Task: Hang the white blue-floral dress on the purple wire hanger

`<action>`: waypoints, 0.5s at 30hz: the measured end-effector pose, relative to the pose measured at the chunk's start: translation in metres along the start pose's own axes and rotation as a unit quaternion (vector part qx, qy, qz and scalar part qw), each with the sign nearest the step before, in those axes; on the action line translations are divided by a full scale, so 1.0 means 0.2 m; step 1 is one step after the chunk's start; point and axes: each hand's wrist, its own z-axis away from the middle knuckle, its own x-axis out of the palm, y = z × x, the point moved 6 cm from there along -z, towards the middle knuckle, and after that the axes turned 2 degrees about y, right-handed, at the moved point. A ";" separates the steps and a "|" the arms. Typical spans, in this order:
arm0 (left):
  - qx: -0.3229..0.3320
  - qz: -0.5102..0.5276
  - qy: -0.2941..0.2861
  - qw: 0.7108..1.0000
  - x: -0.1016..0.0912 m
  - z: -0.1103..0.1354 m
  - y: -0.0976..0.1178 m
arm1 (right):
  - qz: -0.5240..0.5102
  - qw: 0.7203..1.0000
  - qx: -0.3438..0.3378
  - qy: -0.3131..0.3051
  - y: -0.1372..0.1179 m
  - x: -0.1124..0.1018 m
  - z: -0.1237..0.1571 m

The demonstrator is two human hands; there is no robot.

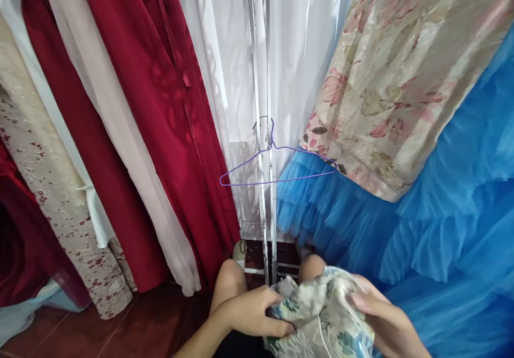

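Observation:
At the bottom of the head view my left hand [251, 312] and my right hand [381, 320] both grip a bunched floral fabric [321, 315] in cream, blue and green. The cloth rests over my knees [228, 280]. My fingers are curled into its folds on either side. An empty purple wire hanger [277, 168] hangs on a metal rack post [267, 197] straight ahead, well above my hands.
Red dresses [160, 106], cream and patterned gowns [60, 203] hang at the left. White sheer fabric [297, 53] hangs behind the post. A pink floral garment [401, 90] and a blue tulle skirt [441, 229] fill the right. The floor [132, 326] is dark red.

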 end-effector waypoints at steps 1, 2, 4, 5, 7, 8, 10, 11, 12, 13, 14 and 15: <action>0.012 -0.027 0.037 0.999 -0.06 0.02 0.00 | 0.024 0.999 -0.017 -0.046 -0.07 0.04 -0.01; 0.036 -0.059 0.089 0.994 -0.15 0.04 0.00 | 0.057 0.994 -0.032 -0.092 -0.12 0.08 -0.02; 0.106 -0.125 0.193 0.967 -0.33 0.08 0.01 | 0.141 0.975 -0.054 -0.160 -0.22 0.16 -0.05; 0.142 -0.151 0.224 0.952 -0.41 0.10 0.00 | 0.186 0.965 -0.058 -0.176 -0.26 0.18 -0.06; 0.186 -0.183 0.239 0.935 -0.57 0.11 -0.03 | 0.266 0.944 -0.067 -0.181 -0.32 0.20 -0.09; 0.192 -0.195 0.241 0.931 -0.64 0.11 -0.05 | 0.298 0.935 -0.077 -0.174 -0.35 0.20 -0.10; 0.160 -0.222 0.242 0.931 -0.80 0.11 -0.11 | 0.363 0.914 -0.111 -0.140 -0.42 0.19 -0.13; 0.121 -0.244 0.232 0.934 -0.87 0.10 -0.13 | 0.403 0.898 -0.130 -0.122 -0.46 0.18 -0.15; 0.070 -0.272 0.215 0.935 -0.93 0.10 -0.17 | 0.443 0.878 -0.149 -0.106 -0.49 0.17 -0.18; 0.014 -0.304 0.196 0.932 -1.00 0.09 -0.19 | 0.482 0.855 -0.165 -0.096 -0.52 0.16 -0.21; -0.041 -0.337 0.183 0.923 -1.07 0.09 -0.22 | 0.517 0.832 -0.181 -0.089 -0.55 0.16 -0.26; -0.087 -0.366 0.180 0.909 -1.14 0.10 -0.23 | 0.547 0.809 -0.200 -0.083 -0.59 0.16 -0.33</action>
